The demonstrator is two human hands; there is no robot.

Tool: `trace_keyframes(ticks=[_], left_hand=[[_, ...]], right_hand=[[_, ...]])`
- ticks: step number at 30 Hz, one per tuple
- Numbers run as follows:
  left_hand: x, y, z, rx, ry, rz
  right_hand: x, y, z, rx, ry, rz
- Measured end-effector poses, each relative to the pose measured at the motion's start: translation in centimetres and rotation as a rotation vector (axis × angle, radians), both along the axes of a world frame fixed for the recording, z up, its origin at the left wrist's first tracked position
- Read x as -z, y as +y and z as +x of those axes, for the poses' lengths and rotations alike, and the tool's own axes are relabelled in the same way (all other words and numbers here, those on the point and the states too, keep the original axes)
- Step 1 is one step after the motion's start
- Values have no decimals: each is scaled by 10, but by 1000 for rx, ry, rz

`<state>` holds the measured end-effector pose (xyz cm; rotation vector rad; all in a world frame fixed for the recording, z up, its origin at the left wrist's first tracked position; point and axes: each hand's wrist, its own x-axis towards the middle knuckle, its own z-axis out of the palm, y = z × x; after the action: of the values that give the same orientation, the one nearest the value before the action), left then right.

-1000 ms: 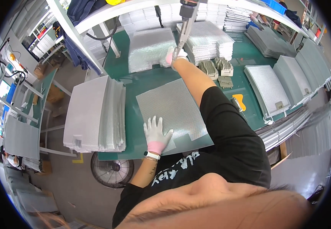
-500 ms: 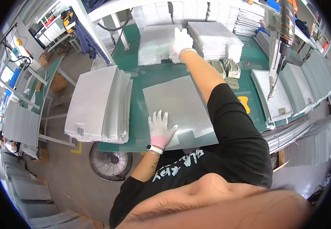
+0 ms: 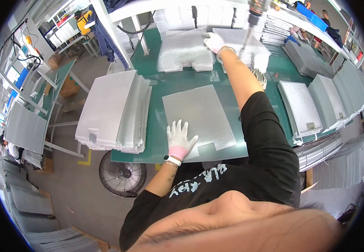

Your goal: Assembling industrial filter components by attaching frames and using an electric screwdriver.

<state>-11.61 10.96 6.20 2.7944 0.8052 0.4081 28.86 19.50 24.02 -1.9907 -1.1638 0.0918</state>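
Note:
My left hand [image 3: 179,138], in a white glove with a pink cuff, lies flat with fingers spread on the lower left of a grey perforated mesh sheet [image 3: 201,113]. That sheet has a notch in its near edge and rests on the green table. My right hand [image 3: 214,43], gloved too, reaches to the back. Its fingers are closed at the far right corner of a mesh sheet [image 3: 182,46] on top of the back middle stack. Its fingertips are partly hidden.
A tall sheet stack [image 3: 106,109] stands at the left; another [image 3: 249,38] sits behind my right forearm. A power screwdriver [image 3: 255,14] hangs above it. Framed panels [image 3: 302,107] lean at the right. Small pale parts [image 3: 259,77] lie by my forearm. A floor fan [image 3: 123,173] stands below.
My right hand's fingers have closed at the back stack's corner, and the hand has shifted slightly right. The hanging screwdriver has swung left and away. My left hand stays on the sheet.

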Motion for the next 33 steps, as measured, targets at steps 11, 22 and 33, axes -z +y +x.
trace_keyframes(ticks=[11, 22, 33], left_hand=[[3, 0, -4, -25, 2, -16], [0, 4, 0, 10, 134, 3], [1, -2, -12, 110, 315, -123]], right_hand=[[39, -4, -16, -216, 356, 461], [19, -54, -44, -123, 291, 607], [-1, -57, -84, -96, 98, 441]])
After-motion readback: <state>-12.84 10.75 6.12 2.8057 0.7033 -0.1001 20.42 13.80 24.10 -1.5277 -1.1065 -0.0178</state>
